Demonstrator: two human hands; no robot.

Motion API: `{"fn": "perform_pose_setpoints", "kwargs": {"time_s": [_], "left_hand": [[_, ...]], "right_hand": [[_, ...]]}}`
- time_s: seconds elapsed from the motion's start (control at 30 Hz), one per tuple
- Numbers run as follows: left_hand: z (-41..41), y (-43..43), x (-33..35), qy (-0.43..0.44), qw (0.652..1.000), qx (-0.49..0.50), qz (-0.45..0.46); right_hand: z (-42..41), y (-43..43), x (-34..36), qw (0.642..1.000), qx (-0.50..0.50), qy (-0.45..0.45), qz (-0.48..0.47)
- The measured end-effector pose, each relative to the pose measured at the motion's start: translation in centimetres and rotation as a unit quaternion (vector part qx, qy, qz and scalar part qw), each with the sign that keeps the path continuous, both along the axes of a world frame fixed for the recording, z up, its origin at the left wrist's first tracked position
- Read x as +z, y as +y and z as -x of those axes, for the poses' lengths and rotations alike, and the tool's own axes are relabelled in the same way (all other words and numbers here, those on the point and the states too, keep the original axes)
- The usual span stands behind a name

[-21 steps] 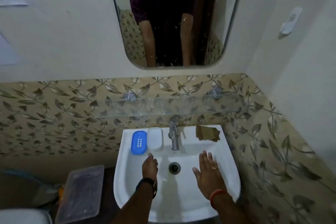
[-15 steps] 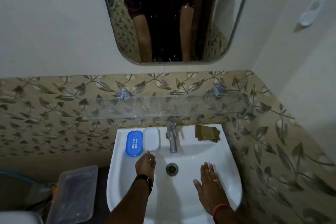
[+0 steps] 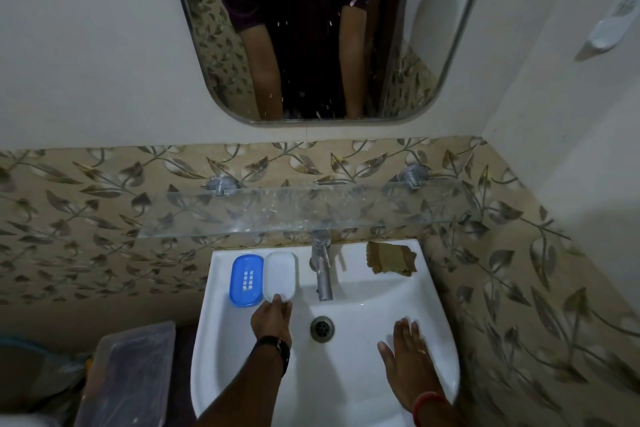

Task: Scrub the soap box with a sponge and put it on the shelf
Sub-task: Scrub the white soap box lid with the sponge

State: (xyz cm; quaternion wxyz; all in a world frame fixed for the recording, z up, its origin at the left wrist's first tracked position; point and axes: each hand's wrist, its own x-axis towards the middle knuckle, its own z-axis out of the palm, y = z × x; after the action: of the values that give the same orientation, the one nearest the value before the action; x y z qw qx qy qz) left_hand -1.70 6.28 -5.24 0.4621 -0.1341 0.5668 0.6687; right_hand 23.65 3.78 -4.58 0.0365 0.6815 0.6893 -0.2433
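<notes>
soap box on sink back-left edge, long axis front-to-back | left hand nearer, fingertips touching its near end, no grip yet | right hand flat open, empty | sponge back-right corner

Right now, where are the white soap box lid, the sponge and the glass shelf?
white soap box lid (image 3: pixel 279 273): head view, middle of its top.
sponge (image 3: pixel 390 257): head view, centre of its brown face.
glass shelf (image 3: pixel 346 208): head view, bare middle of the pane.
</notes>
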Motion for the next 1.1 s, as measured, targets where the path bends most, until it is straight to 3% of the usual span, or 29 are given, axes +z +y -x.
{"fn": "perform_pose_setpoints", "kwargs": {"time_s": [0.17,0.43,0.6,0.77,0.9,1.0,1.1], "left_hand": [[-0.5,-3.6,-0.1,0.015,0.999,-0.036,-0.002],[-0.3,-10.4,-0.6,0.061,0.996,-0.070,-0.008],[0.7,-13.1,-0.7,0.190,0.970,-0.149,0.037],[1.5,-14.6,0.9,0.413,0.871,-0.250,0.093],[1.7,-14.4,2.2,0.533,0.777,-0.317,0.105],[1.6,-14.2,2.8,0.612,0.695,-0.364,0.102],[1.5,-13.9,3.5,0.691,0.585,-0.416,0.092]], "right_hand": [[-0.2,-1.1,0.7,0.998,-0.048,0.019,0.020],[-0.1,-3.2,1.7,0.998,-0.041,0.040,-0.012],[0.8,-4.4,2.1,0.999,-0.016,0.048,-0.019],[1.2,-5.3,2.5,0.998,-0.002,0.053,-0.025],[1.1,-5.9,2.3,0.998,0.000,0.059,-0.030],[0.8,-6.2,2.2,0.998,0.002,0.060,-0.029],[0.3,-6.4,2.1,0.998,-0.004,0.056,-0.034]]}}
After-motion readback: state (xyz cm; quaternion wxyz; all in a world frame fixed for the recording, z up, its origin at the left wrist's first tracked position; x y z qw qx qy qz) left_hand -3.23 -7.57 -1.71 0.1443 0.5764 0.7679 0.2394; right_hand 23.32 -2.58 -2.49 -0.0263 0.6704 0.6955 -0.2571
